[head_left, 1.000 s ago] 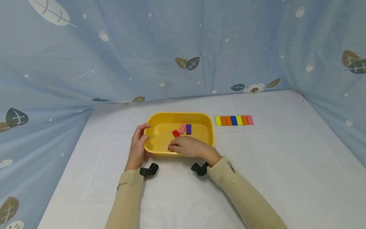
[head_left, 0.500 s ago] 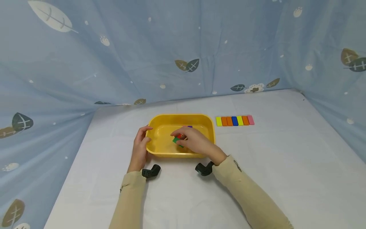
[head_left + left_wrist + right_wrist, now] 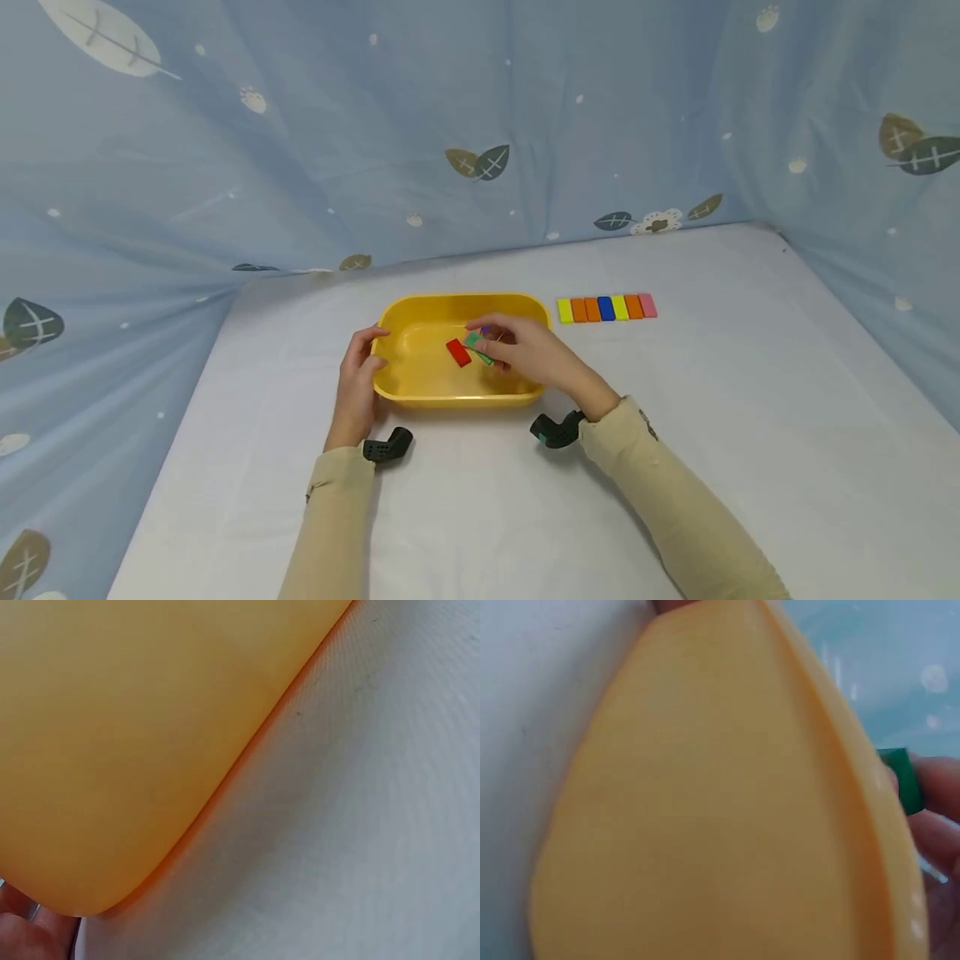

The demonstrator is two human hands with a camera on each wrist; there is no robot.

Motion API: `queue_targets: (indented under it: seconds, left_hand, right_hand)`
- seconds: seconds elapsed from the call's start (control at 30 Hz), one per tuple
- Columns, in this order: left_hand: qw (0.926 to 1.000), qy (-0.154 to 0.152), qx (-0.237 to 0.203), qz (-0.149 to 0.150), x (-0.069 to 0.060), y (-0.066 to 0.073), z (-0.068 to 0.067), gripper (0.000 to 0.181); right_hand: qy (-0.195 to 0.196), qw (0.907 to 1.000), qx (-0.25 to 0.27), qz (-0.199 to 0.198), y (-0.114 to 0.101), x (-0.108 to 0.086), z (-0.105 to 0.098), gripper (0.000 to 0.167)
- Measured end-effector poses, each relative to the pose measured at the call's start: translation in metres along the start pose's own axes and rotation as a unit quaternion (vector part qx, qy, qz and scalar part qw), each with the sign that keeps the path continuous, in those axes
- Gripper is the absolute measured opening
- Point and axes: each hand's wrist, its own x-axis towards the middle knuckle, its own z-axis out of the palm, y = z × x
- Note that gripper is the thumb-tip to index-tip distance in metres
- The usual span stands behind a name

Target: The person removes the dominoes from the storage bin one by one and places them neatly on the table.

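Observation:
A yellow tray (image 3: 405,392) with raised sides stands on the table. My left hand (image 3: 356,387) grips its left end, fingers and thumb at the rim. Above the tray's inside, my right hand (image 3: 528,350) pinches a small flat green block (image 3: 474,339) between thumb and fingers. The green block (image 3: 906,780) also shows past the tray's rim in the right wrist view. A red block (image 3: 458,352) lies on the tray floor, left of the right hand. Behind the fingers, a purple block (image 3: 485,331) is mostly hidden.
To the tray's right lies a row of several flat blocks (image 3: 607,308), side by side: yellow, orange, blue and pink. A white cloth (image 3: 465,500) covers the table. A blue patterned curtain (image 3: 337,125) hangs behind and at both sides.
My right hand has taken hold of the green block and moved up and to the right with it inside the tray, uncovering the red block. My left hand keeps its grip.

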Motion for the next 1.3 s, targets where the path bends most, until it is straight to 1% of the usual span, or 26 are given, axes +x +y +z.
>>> queue_targets:
  seconds: [0.1,0.23,0.3,0.37,0.53,0.63,0.77,0.87,0.97,1.13,1.3]
  left_hand:
    - [1.0000,-0.002,-0.005,0.001,-0.003,0.008,0.002,0.041]
    - [1.0000,0.001,0.002,0.000,-0.006,0.012,0.005,0.040]
    - [1.0000,0.001,0.000,-0.001,-0.006,0.012,0.005,0.040]
    - [1.0000,0.003,-0.004,-0.003,-0.005,0.010,0.004,0.039]
    - [1.0000,0.004,-0.006,-0.004,0.001,0.000,-0.001,0.039]
    - [1.0000,0.002,-0.004,-0.002,0.000,0.003,0.000,0.039]
    - [1.0000,0.002,-0.006,0.000,0.000,0.001,0.001,0.039]
    - [1.0000,0.004,-0.003,0.003,0.002,-0.006,-0.002,0.039]
    - [1.0000,0.005,0.000,0.001,0.003,-0.005,-0.002,0.039]
    - [1.0000,0.004,-0.005,-0.006,0.000,0.002,0.000,0.039]
    - [1.0000,-0.003,-0.005,-0.003,-0.005,0.011,0.004,0.039]
  right_hand:
    - [0.004,0.9997,0.025,-0.005,-0.002,-0.002,-0.009,0.030]
    - [0.029,0.9983,0.050,0.004,0.002,-0.005,-0.023,0.028]
    - [0.044,0.9970,0.061,0.016,0.006,-0.006,-0.030,0.029]
    - [0.064,0.9957,0.060,0.031,0.009,-0.005,-0.038,0.028]
    - [0.114,0.9908,0.043,0.058,0.021,-0.005,-0.058,0.030]
    - [0.137,0.9875,0.050,0.061,0.031,-0.007,-0.071,0.030]
    - [0.164,0.9820,0.053,0.077,0.042,-0.011,-0.086,0.032]
    - [0.186,0.9771,0.039,0.095,0.047,-0.016,-0.097,0.035]
    - [0.211,0.9715,0.035,0.103,0.055,-0.021,-0.108,0.039]
    - [0.240,0.9617,0.058,0.119,0.073,-0.032,-0.124,0.041]
    - [0.271,0.9516,0.064,0.131,0.087,-0.043,-0.136,0.040]
